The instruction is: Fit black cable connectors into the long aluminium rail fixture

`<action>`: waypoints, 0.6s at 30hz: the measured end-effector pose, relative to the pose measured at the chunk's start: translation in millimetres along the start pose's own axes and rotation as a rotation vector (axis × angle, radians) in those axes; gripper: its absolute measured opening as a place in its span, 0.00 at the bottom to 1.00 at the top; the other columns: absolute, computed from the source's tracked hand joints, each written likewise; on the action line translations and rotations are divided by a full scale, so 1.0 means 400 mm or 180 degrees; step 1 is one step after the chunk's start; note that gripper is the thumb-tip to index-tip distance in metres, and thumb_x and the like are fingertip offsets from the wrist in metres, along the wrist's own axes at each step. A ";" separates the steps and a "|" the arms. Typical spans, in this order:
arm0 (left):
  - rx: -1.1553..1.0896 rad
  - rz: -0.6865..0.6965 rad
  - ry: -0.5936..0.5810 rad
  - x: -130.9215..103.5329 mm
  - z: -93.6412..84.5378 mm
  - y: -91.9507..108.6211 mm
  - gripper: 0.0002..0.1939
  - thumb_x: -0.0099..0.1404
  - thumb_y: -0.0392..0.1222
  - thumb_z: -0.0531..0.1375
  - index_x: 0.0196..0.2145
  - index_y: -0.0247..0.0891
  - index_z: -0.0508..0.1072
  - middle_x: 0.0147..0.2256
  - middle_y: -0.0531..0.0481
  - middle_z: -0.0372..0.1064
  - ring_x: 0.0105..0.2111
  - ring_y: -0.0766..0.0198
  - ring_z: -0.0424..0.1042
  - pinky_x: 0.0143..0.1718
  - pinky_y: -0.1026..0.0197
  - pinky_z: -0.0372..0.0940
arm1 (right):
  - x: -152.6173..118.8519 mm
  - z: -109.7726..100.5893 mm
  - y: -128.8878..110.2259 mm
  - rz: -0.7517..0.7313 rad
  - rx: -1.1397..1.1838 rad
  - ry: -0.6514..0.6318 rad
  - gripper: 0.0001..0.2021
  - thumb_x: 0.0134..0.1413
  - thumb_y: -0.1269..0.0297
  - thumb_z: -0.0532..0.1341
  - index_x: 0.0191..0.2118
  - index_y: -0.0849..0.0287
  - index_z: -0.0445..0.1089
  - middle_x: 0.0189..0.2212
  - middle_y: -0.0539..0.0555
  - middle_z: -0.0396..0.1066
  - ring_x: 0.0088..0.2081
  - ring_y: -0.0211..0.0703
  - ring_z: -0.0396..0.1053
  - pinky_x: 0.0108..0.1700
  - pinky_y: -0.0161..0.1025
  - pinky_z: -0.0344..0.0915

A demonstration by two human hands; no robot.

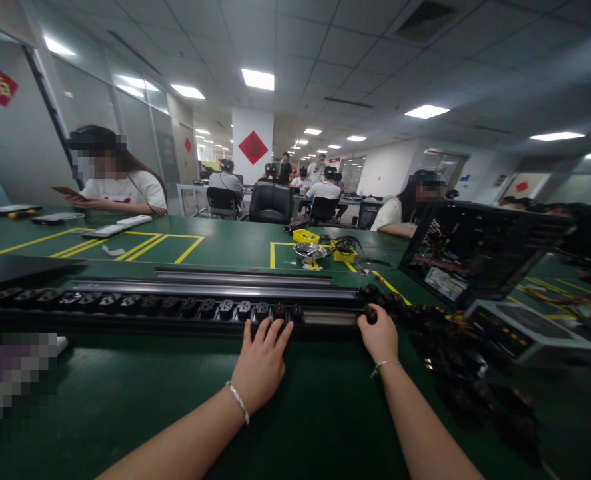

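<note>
A long black rail (175,327) lies across the green table, carrying a row of black, round, socket-like modules (208,308). My left hand (262,363) has its fingers spread, with the tips touching the rail's front edge by the last modules of the row. To the right of them, a bare metal strip (336,319) shows inside the rail. At the right end, my right hand (381,337) is closed around a black round module (372,313). Fingers partly cover that piece. More loose black modules (468,363) are heaped to the right of this hand.
Metal strips (215,288) lie behind the rail. Farther back are a steel bowl (310,251) and yellow bins (306,237). An open computer case (475,247) and a power supply (520,330) stand right. People sit across the table, one holding a phone (69,193).
</note>
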State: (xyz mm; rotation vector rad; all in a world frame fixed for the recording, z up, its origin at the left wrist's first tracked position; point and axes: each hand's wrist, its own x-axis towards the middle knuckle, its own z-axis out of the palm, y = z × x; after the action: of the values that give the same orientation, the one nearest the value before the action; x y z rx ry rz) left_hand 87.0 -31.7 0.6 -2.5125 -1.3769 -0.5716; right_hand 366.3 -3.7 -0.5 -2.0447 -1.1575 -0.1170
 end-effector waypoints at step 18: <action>-0.0008 0.0007 -0.0031 0.000 0.004 -0.005 0.32 0.61 0.43 0.54 0.62 0.48 0.51 0.58 0.49 0.57 0.58 0.51 0.51 0.59 0.36 0.42 | 0.008 -0.022 -0.002 0.0364 0.0218 -0.0178 0.24 0.46 0.59 0.53 0.51 0.59 0.65 0.43 0.58 0.71 0.43 0.47 0.68 0.46 0.41 0.62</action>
State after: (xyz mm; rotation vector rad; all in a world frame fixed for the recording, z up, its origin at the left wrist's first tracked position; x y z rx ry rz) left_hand 85.9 -30.1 -0.7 -2.5218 -1.3773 -0.5616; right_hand 370.0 -7.1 7.6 -2.0594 -1.0610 0.0358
